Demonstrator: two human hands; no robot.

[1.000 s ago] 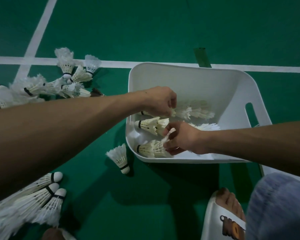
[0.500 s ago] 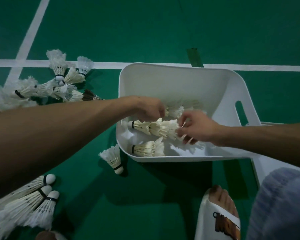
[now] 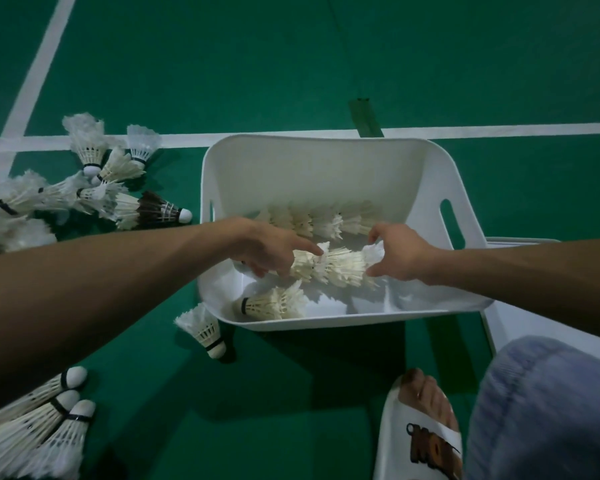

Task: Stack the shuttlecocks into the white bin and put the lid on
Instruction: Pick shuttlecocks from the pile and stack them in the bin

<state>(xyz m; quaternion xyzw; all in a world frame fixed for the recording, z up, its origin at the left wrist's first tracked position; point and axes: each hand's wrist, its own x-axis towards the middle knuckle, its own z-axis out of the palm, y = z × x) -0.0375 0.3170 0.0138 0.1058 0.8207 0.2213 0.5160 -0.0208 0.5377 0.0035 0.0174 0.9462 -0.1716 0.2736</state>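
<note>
Shuttlecocks (image 3: 329, 268) nested in short row sat inside white bin (image 3: 326, 157), held at both ends: left hand (image 3: 271, 249) gripped cork end, right hand (image 3: 400, 252) pinched feather end. Longer row (image 3: 323, 220) lay along back wall. Loose ones (image 3: 94, 188) littered floor (image 3: 291, 64). Lid (image 3: 510, 320) beside bin, not yet on. Judged under halfway.

Both arms reach forward, left hand (image 3: 267, 249) and right hand (image 3: 402, 254) gripping opposite ends of one shuttlecock stack (image 3: 336, 266).

The only lettering is an orange, dark-outlined print on the white slipper (image 3: 400, 441), cut off and too blurred to read.
</note>
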